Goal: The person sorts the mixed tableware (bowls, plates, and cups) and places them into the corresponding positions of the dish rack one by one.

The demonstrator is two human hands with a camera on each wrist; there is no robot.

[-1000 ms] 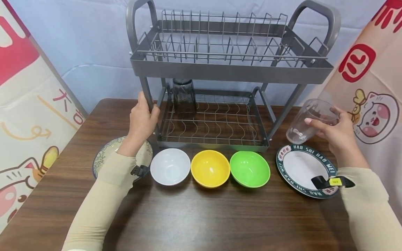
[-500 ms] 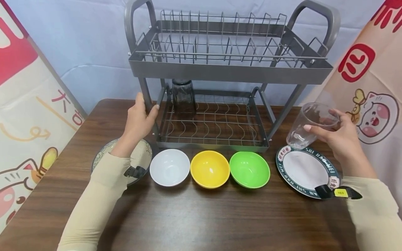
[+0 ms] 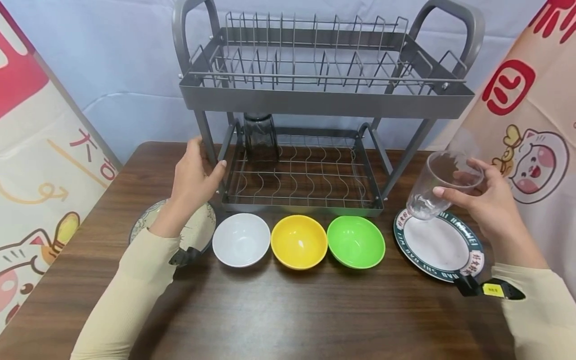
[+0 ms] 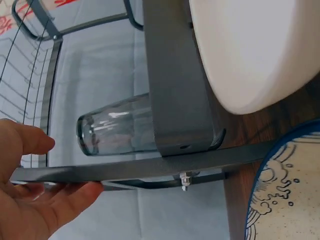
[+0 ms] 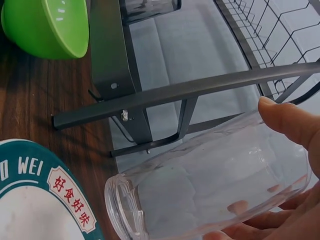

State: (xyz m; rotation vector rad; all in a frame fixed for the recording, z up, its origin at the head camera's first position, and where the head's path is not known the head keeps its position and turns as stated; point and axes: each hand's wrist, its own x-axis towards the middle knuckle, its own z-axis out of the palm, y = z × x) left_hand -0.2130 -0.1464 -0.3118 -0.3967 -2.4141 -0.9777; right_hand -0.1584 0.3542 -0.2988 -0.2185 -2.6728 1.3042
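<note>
The right hand (image 3: 488, 207) grips a clear glass (image 3: 438, 186) above the plate (image 3: 438, 246), not yet in the rack (image 3: 315, 102), whose front leg the left hand (image 3: 194, 176) loosely steadies with relaxed fingers.

The left forearm covers most of the blue-patterned ceramic plate (image 3: 200, 227) at its nine-o'clock side. The grey metal two-tier dish rack (image 3: 324, 102) has its handle tops cut off at twelve o'clock. The upper tier hides the top of the dark smoked glass tumbler (image 3: 260, 134).
</note>
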